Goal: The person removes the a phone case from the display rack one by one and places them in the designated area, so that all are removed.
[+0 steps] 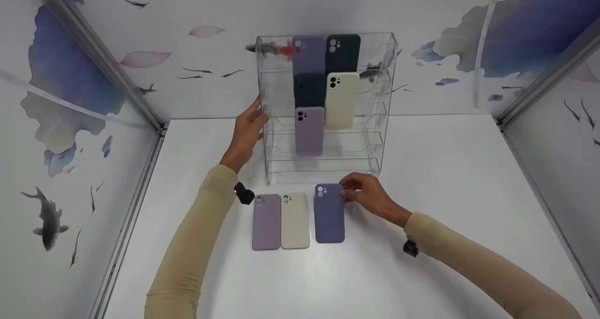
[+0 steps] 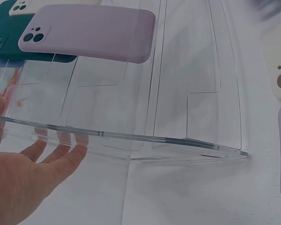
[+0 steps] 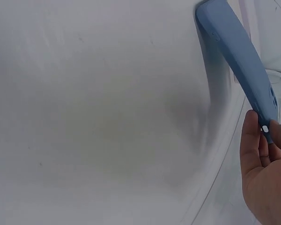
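Observation:
My right hand pinches the upper right corner of a blue-purple phone case between thumb and fingers. In the right wrist view this case looks blue and slants, its held end raised from the white table. My left hand grips the left side of a clear tiered display rack, thumb at the edge and fingers visible through the plastic. On the rack stand a lilac case, a cream case, two dark cases and a blue-purple case.
Left of the held case, a lilac phone case and a cream phone case lie side by side on the white table. Behind the rack rises a white wall printed with fish and petals. Side panels with metal frames flank the table.

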Action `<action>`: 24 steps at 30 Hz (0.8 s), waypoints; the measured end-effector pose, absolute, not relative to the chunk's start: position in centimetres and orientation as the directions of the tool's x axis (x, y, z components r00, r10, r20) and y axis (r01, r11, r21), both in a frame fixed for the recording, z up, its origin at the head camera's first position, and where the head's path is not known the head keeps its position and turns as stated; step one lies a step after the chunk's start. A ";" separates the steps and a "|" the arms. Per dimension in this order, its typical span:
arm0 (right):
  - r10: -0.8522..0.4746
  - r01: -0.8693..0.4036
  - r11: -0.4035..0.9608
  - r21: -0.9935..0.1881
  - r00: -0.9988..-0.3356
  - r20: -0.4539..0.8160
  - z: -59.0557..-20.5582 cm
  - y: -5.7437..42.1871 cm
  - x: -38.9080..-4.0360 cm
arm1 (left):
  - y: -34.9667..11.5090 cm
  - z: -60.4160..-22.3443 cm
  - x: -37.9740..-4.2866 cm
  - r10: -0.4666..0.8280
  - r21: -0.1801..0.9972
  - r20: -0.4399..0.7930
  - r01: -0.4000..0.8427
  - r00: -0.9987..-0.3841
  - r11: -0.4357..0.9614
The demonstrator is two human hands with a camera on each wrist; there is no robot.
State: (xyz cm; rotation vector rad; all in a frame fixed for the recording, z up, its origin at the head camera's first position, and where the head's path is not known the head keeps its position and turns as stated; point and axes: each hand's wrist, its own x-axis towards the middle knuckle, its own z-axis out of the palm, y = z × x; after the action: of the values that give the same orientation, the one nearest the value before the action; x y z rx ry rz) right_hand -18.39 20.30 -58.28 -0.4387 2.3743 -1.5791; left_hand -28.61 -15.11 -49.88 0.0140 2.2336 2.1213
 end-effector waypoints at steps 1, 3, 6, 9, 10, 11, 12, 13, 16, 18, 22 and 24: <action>-0.383 -0.102 0.372 -0.923 -0.922 -0.052 -58.5 20.2 -18.3 | -15.1 -49.9 -28.6 0.048 0.998 -0.038 -0.035 -0.998 0.053; -0.381 -0.090 0.378 -0.921 -0.922 -0.066 -58.8 20.0 -18.3 | -15.1 -50.0 -28.6 0.049 0.998 -0.037 -0.035 -0.998 0.050; -0.380 -0.076 0.375 -0.924 -0.922 -0.079 -59.3 19.7 -18.2 | -15.2 -50.1 -28.6 0.055 0.999 -0.034 -0.032 -0.998 0.039; -0.382 -0.083 0.378 -0.922 -0.921 -0.073 -59.5 19.4 -18.1 | -15.2 -50.0 -28.5 0.058 0.999 -0.027 -0.025 -0.998 0.037; -0.382 -0.084 0.379 -0.921 -0.921 -0.073 -59.6 19.3 -18.1 | -15.2 -50.0 -28.4 0.057 0.999 -0.025 -0.023 -0.998 0.037; -0.380 -0.085 0.381 -0.921 -0.922 -0.072 -59.6 19.2 -18.1 | -15.2 -49.9 -28.4 0.057 0.999 -0.026 -0.024 -0.998 0.037; -0.378 -0.086 0.387 -0.918 -0.923 -0.073 -59.6 19.2 -18.2 | -15.1 -49.9 -28.4 0.057 0.999 -0.025 -0.023 -0.998 0.036; -0.376 -0.088 0.392 -0.916 -0.924 -0.072 -59.7 19.1 -18.2 | -15.1 -49.9 -28.5 0.058 0.999 -0.025 -0.023 -0.998 0.036; -0.381 -0.098 0.400 -0.911 -0.922 -0.068 -59.9 18.9 -18.3 | -15.2 -49.9 -28.6 0.064 0.999 -0.024 -0.023 -0.998 0.024; -0.390 -0.113 0.400 -0.909 -0.919 -0.057 -60.0 18.9 -18.4 | -15.3 -49.9 -28.6 0.070 1.000 -0.017 -0.016 -0.997 0.015; -0.399 -0.121 0.402 -0.908 -0.915 -0.055 -60.1 18.8 -18.4 | -15.3 -49.9 -28.5 0.079 1.000 -0.009 -0.008 -0.997 0.015; -0.393 -0.110 0.407 -0.907 -0.917 -0.065 -60.1 18.7 -18.4 | -15.3 -49.9 -28.5 0.078 1.000 -0.012 -0.011 -0.997 0.022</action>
State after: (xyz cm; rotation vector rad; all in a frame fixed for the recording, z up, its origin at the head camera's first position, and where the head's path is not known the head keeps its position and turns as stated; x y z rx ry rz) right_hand -18.38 18.66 -60.07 -0.4405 2.3980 -1.5144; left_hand -28.47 -15.30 -49.94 0.0729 2.1995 2.1520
